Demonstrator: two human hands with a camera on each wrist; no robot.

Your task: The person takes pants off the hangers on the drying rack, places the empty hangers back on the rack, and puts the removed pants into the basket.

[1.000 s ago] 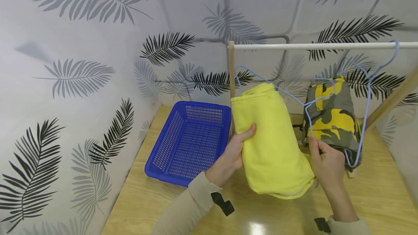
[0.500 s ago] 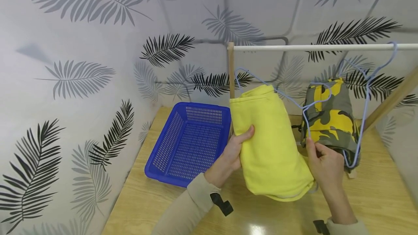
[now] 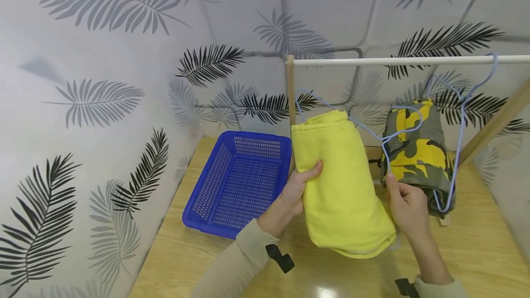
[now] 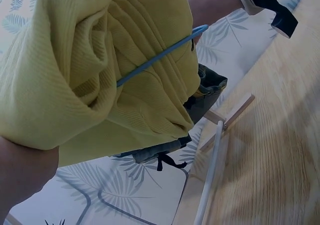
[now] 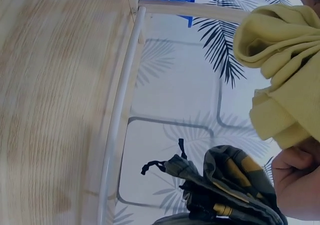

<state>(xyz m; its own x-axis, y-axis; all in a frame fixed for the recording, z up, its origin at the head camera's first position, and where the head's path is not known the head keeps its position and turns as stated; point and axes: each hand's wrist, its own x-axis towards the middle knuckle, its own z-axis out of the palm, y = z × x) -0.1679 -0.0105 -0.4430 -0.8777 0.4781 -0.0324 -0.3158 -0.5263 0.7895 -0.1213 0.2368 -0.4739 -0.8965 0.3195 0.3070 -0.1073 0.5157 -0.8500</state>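
Observation:
A folded yellow cloth garment hangs tilted over a pale blue hanger, in front of the rack. My left hand grips its left side, thumb across the front, fingers hidden behind the fabric. On the other side my right hand pinches the hanger's wire, thumb uppermost, close to the cloth's lower right edge. The left wrist view shows the hanger's blue bar crossing the bunched yellow folds. Its hook is apart from the rod and points right, in front of camouflage trousers.
A white rod on wooden posts spans the back right. A second blue hanger hooks over it, bearing the grey, black and yellow camouflage trousers. The blue plastic basket stands left on the wooden table, before a leaf-patterned wall covering.
My right hand and the hanger's hook end have shifted slightly left and down. The yellow garment's lower edge has sunk a little; my left hand keeps its grip.

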